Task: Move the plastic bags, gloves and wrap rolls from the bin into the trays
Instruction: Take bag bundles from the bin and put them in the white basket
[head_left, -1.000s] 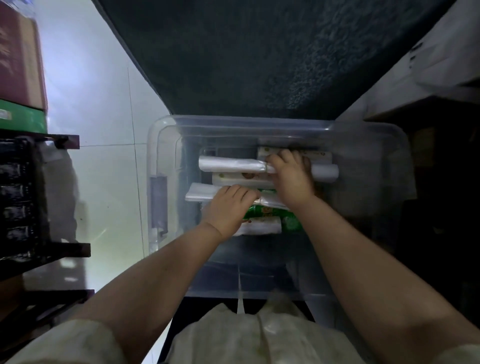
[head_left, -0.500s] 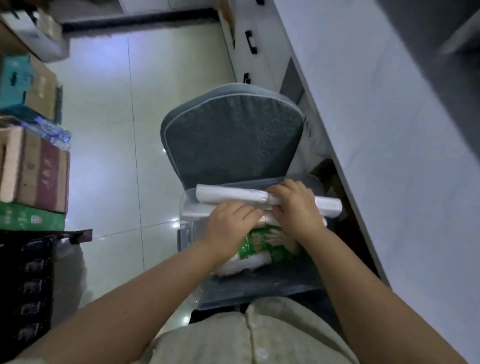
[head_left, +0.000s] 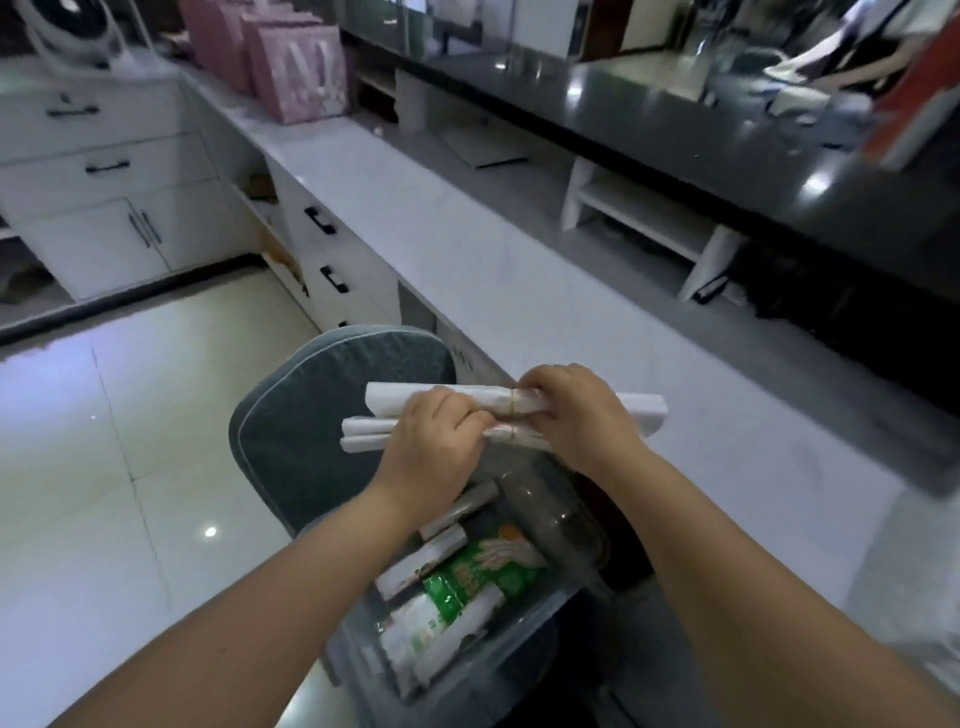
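Observation:
I hold a bundle of white rolled plastic bags (head_left: 387, 397) level in the air above the clear plastic bin (head_left: 563, 525). My left hand (head_left: 434, 447) grips the lower rolls (head_left: 363, 434) near their middle. My right hand (head_left: 576, 410) grips the upper roll, whose right end (head_left: 641, 410) sticks out past it. Thin bands bind the rolls between my hands. Inside the bin lie a green glove packet (head_left: 478, 574), several white wrap rolls (head_left: 423, 564) and boxes. No trays are in view.
The bin rests on a grey cushioned chair (head_left: 311, 410). A long white counter (head_left: 467, 249) runs along the right, with a dark glossy upper ledge (head_left: 727, 145) behind it. White drawers (head_left: 104, 166) and pink bags (head_left: 296, 67) stand far left. Glossy tiled floor (head_left: 104, 441) lies to the left.
Both hands have lifted the rolled bags up out of the bin. My view has swung up from the bin to the counter.

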